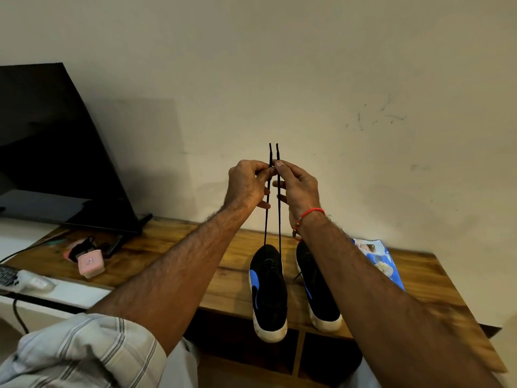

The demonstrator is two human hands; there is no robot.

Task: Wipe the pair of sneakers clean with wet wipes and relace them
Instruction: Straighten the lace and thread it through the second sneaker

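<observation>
Both hands raised, left hand [246, 183] and right hand [298, 186] each pinching one lace strand [279, 219]. Strands taut, vertical, tips level above fingers, dropping straight below to left sneaker [268, 292] on bench [173, 247].

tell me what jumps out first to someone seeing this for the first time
Both hands, the left hand and right hand, are raised mid-frame before the pale wall, each pinching one end of a black shoelace that runs taut down into the left sneaker. That shoe and the right sneaker, black with blue marks and white soles, sit on the wooden table, a dark TV screen at far left.
</observation>
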